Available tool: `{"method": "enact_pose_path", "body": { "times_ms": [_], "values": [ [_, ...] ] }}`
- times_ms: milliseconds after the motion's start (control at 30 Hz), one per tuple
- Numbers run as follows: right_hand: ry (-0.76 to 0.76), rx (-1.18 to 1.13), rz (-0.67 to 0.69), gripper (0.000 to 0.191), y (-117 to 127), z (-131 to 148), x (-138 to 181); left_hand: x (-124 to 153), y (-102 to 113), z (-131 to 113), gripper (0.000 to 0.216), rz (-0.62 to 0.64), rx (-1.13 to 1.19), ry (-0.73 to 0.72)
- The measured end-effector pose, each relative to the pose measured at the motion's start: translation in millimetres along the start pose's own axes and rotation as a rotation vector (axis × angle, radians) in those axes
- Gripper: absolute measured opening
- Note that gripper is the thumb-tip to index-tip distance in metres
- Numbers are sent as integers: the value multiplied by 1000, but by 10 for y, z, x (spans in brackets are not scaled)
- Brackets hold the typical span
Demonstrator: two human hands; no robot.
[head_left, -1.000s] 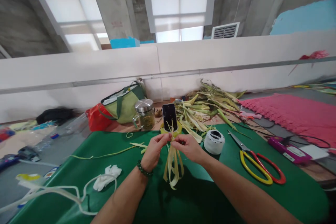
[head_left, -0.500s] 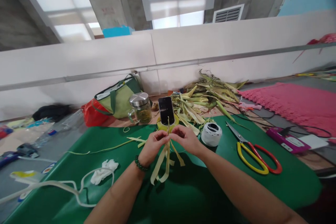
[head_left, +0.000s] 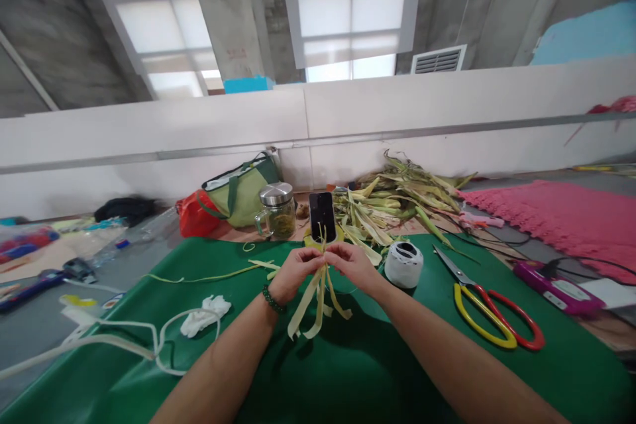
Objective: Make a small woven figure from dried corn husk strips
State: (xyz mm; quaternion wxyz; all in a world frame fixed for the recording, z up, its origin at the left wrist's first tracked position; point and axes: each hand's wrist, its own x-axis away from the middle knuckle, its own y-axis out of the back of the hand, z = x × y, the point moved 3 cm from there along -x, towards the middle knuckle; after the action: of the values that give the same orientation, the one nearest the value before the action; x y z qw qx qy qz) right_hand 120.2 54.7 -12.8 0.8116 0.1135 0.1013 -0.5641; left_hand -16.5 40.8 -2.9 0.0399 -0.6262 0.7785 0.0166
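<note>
Both hands meet over the green mat, fingertips pinched together around the top of a small bundle of pale corn husk strips (head_left: 311, 305). My left hand (head_left: 297, 271) wears a green bead bracelet at the wrist and is closed on the husk strips. Against it, my right hand (head_left: 354, 266) pinches the same bundle. Several strip ends hang down below the fingers, and thin tips stick up above them. What exactly lies between the fingertips is too small to make out. Just behind the hands stands a phone (head_left: 322, 213) on a yellow-green base.
White spool (head_left: 404, 265) and large scissors (head_left: 489, 308) with yellow and red handles lie right. A husk pile (head_left: 397, 189) is behind. Glass jar (head_left: 278, 212), green bag (head_left: 241, 192), crumpled tissue (head_left: 206, 316) and white tubing (head_left: 119, 341) are left. A purple device (head_left: 556, 288) sits far right.
The view has tilted up and shifted slightly left, so the scene sits lower and further right. Both hands keep their pinch on the husk strips with little visible movement.
</note>
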Motion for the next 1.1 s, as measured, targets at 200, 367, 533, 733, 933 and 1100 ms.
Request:
{"method": "enact_pose_path", "body": {
  "times_ms": [200, 367, 533, 733, 933, 1100],
  "values": [
    [57, 30, -94, 29, 62, 13, -37, -6, -41, 37, 25, 41, -6, -39],
    [4, -53, -145, 33, 124, -19, -65, 4, -58, 57, 26, 41, 15, -42],
    [48, -22, -197, 34, 144, 8, -44, 23, -85, 53, 31, 81, 85, 36],
    [103, -167, -429, 36, 350, 93, -70, 47, -90, 65, 33, 90, 148, 173],
    [-1, -73, 6, 36, 105, 18, -60, 38, -97, 114, 28, 119, 119, 159],
    [12, -119, -196, 40, 193, 24, -93, 54, -140, 133, 30, 287, 21, 204]
  ]
}}
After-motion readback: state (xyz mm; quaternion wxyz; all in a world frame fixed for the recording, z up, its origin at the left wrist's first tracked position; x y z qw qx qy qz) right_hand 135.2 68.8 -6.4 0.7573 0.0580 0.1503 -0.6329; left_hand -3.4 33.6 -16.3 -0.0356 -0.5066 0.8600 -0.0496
